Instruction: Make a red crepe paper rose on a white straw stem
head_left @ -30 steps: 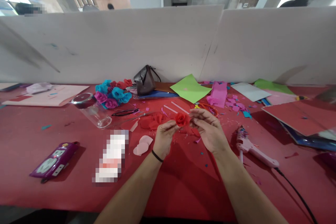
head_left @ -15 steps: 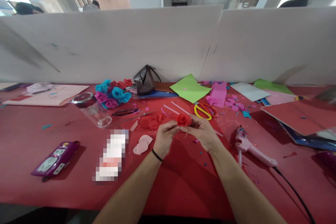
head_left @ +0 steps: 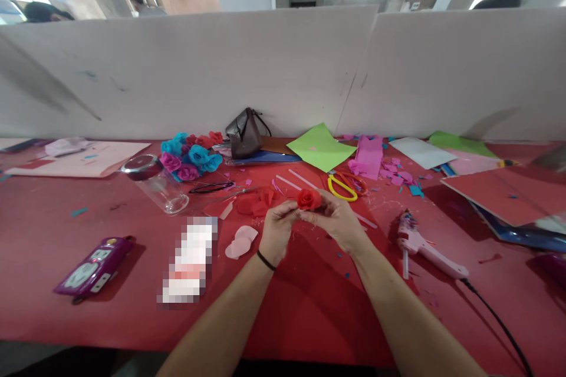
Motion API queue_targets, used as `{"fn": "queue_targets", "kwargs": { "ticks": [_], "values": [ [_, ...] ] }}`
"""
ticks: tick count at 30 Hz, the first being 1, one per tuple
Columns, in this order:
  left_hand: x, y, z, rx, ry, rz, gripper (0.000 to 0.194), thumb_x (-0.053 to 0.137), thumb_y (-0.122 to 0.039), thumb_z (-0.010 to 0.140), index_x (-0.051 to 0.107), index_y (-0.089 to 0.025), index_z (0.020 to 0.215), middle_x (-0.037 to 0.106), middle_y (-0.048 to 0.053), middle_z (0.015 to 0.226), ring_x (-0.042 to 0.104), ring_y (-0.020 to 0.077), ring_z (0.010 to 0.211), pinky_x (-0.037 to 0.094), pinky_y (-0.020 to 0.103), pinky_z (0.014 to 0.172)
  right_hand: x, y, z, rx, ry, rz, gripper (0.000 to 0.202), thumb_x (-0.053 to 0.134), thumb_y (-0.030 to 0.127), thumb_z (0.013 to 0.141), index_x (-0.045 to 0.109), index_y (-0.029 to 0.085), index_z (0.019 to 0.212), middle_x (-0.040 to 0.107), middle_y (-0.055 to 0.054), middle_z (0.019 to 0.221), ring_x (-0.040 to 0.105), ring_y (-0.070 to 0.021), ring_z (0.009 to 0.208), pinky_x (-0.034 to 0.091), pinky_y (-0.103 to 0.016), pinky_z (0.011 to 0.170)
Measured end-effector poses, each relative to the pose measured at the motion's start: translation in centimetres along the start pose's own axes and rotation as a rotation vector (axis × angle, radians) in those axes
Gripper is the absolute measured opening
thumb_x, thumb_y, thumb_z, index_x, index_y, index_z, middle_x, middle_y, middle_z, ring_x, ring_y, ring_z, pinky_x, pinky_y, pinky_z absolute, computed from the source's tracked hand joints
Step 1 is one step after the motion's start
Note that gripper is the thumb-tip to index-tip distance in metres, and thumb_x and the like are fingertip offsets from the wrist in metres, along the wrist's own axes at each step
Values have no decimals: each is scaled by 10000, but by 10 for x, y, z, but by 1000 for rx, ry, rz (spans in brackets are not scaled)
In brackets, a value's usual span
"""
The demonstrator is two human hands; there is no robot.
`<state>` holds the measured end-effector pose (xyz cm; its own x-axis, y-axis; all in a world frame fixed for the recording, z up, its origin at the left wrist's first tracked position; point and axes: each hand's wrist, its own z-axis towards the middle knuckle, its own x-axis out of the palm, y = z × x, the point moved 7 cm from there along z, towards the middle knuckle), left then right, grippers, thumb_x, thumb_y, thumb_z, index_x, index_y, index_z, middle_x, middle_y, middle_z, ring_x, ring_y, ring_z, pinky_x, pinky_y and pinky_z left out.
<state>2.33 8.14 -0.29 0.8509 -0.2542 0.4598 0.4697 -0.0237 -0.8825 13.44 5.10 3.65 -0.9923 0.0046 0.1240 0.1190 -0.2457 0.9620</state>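
Note:
A red paper rose [head_left: 308,199] is held up between both hands above the middle of the table. My left hand [head_left: 279,230] pinches it low on its left side, with a dark band round the wrist. From the right, my right hand [head_left: 338,221] grips the same flower, its fingers partly behind the petals. Red paper pieces [head_left: 256,202] lie just left of the flower. Pale pink paper petals [head_left: 242,242] rest nearer me, left of my left hand. Behind my right hand are yellow-handled scissors [head_left: 342,187].
A pink glue gun [head_left: 431,252] with a black cord lies at the right. Finished-looking blue, pink and red paper flowers [head_left: 197,156] sit behind a clear jar [head_left: 154,182]. A purple case [head_left: 95,268] is at the left; green paper [head_left: 322,147] lies by the white partition [head_left: 198,76].
The red rose has tilted slightly and its petals face me a little differently. Both hands keep hold of it in nearly the same place.

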Motion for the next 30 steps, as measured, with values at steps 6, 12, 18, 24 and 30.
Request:
{"fn": "queue_targets", "kwargs": {
  "ticks": [6,12,18,24,30],
  "values": [
    [4,-3,-2,39,13,20,134,792,-241,572,733,-170,669,662,18,725,571,136,726,448,263,741,-2,1,0,-49,-42,-55,169,756,274,652,681,225,795,649,5,813,599,-155,770,496,-300,748],
    [-5,7,0,11,-114,-101,172,810,-233,532,731,-170,672,672,11,705,589,127,709,462,268,747,1,-2,-5,-72,-164,-74,295,765,267,636,614,218,884,621,17,746,566,-135,691,486,-284,700],
    [-4,7,-2,6,-130,-118,192,829,-245,522,740,-166,673,689,4,711,592,100,693,468,224,721,-1,-3,-11,-77,-278,-126,148,704,294,701,619,194,771,605,7,718,555,-135,675,471,-272,669],
    [2,2,-3,-32,-133,-149,197,847,-258,494,726,-176,625,690,-12,657,593,87,642,480,224,713,-4,1,-13,-121,-331,-132,150,715,305,678,628,188,710,601,3,728,544,-132,674,460,-265,651],
    [4,0,-4,-72,-102,-169,213,854,-264,474,724,-179,621,694,-11,647,599,93,640,477,231,720,-5,-3,-13,-113,-330,-83,134,729,284,677,642,191,717,593,6,742,536,-126,684,458,-265,657]
  ]
}}
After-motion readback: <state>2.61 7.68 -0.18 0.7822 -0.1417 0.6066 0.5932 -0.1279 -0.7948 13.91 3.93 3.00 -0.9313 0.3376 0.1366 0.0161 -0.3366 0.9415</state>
